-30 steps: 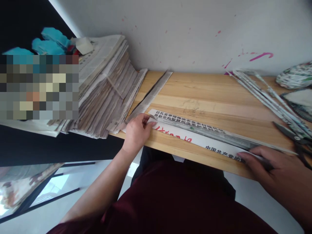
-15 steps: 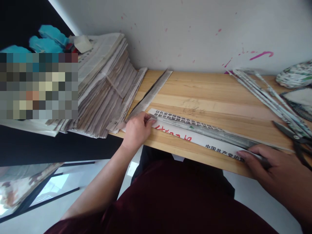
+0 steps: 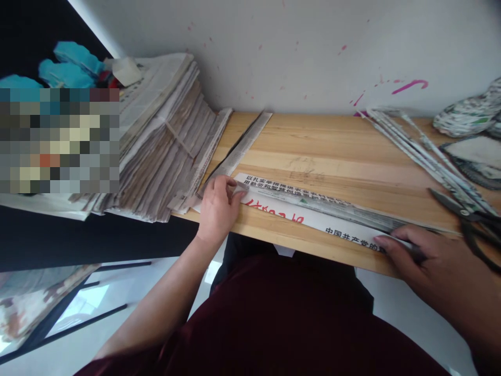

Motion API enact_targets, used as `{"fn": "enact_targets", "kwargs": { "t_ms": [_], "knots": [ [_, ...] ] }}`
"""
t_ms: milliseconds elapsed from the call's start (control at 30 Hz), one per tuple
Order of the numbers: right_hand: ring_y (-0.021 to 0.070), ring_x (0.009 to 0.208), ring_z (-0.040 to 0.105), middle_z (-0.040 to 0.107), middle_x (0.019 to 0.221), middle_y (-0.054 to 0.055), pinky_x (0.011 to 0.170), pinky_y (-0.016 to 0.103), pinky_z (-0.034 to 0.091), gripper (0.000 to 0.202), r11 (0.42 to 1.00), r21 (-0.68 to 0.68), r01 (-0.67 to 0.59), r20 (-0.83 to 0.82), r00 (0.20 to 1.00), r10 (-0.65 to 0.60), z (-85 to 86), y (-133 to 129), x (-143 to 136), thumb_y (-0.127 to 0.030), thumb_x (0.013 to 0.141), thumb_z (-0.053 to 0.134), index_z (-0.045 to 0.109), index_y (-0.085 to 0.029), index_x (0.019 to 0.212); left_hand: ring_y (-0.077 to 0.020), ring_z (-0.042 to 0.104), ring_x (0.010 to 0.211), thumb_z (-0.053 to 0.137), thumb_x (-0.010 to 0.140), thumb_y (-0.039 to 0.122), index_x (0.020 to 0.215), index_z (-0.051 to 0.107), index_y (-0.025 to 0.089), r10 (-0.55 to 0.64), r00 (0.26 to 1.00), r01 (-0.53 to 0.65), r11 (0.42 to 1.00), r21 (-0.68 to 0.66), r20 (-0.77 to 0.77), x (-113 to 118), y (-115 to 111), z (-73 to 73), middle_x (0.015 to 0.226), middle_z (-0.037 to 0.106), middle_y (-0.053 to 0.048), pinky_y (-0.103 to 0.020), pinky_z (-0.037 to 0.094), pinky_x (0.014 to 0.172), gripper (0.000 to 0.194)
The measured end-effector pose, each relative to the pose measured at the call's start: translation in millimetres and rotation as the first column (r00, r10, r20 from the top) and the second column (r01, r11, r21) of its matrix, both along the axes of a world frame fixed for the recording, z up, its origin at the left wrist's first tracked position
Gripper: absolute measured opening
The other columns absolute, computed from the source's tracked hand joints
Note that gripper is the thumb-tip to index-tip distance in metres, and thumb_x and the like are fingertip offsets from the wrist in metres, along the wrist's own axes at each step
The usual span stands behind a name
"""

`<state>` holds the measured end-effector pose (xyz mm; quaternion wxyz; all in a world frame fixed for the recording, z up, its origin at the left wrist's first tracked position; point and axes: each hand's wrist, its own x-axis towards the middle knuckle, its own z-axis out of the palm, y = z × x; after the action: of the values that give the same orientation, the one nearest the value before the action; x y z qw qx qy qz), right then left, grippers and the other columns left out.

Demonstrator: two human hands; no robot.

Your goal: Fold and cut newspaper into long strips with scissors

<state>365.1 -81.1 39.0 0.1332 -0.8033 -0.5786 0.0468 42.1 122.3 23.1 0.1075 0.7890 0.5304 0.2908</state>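
A long folded newspaper strip [image 3: 313, 214], printed with black and red characters, lies slantwise along the table's front edge. My left hand [image 3: 219, 206] pinches its left end between thumb and fingers. Around the right end of the strip, my right hand [image 3: 418, 256] is closed, its thumb on top of the paper. Behind my left hand, another narrow newspaper strip [image 3: 248, 141] rests on the wood, slanting toward the wall.
A tall stack of newspapers [image 3: 156, 141] stands at the left of the wooden table [image 3: 313, 136]. Rolled paper sticks [image 3: 418, 151], black scissors [image 3: 469, 214] and a woven paper piece [image 3: 465, 115] lie at the right. Blue objects [image 3: 68, 73] sit at the far left.
The view has shifted slightly. My left hand's fingers have changed their bend a little at the strip's left end; my right hand keeps its hold.
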Motion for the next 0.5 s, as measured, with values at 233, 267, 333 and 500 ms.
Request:
{"fn": "enact_targets", "kwargs": {
  "t_ms": [233,267,333,500],
  "knots": [
    [0.0297,0.069,0.066,0.071,0.07,0.005,0.06,0.038,0.044,0.052,0.999,0.046,0.012,-0.014,1.0,-0.011,-2.6,1,0,-0.07,0.088,0.043,0.064,-0.026,0.072,-0.0265,0.057,0.09,0.055,0.097,0.024,0.094,0.074,0.021,-0.085,0.985,0.114,0.974,0.196,-0.153,1,-4,-5.1,0.091,0.067,-0.008,-0.045,0.049,0.091,0.019],
    [0.0297,0.069,0.067,0.072,0.07,0.005,0.061,0.038,0.045,0.052,0.999,0.054,0.005,-0.016,1.0,-0.004,-2.7,1,0,-0.07,0.089,0.043,0.064,-0.026,0.072,-0.0268,0.057,0.09,0.053,0.098,0.023,0.095,0.074,0.021,-0.097,0.977,0.14,0.963,0.232,-0.189,0,-4,-5.0,0.091,0.067,-0.009,-0.045,0.049,0.09,0.021],
    [0.0299,0.069,0.067,0.072,0.07,0.005,0.062,0.038,0.045,0.053,0.998,0.061,-0.008,-0.012,1.0,0.008,-2.4,1,0,-0.07,0.089,0.043,0.065,-0.025,0.073,-0.0277,0.057,0.091,0.048,0.099,0.018,0.099,0.074,0.019,-0.143,0.951,0.216,0.942,0.257,-0.276,0,-7,-3.2,0.095,0.069,-0.011,-0.046,0.05,0.09,0.025],
    [0.0291,0.068,0.066,0.071,0.069,0.005,0.061,0.037,0.044,0.053,0.998,0.066,-0.005,0.021,1.0,0.003,-2.1,-1,-1,-0.07,0.091,0.041,0.064,-0.026,0.072,-0.0316,0.061,0.095,0.044,0.095,0.009,0.112,0.071,0.01,-0.201,0.818,0.32,0.937,0.137,-0.539,1,-23,6.9,0.101,0.071,-0.018,-0.046,0.055,0.088,0.031]
  ]
}}
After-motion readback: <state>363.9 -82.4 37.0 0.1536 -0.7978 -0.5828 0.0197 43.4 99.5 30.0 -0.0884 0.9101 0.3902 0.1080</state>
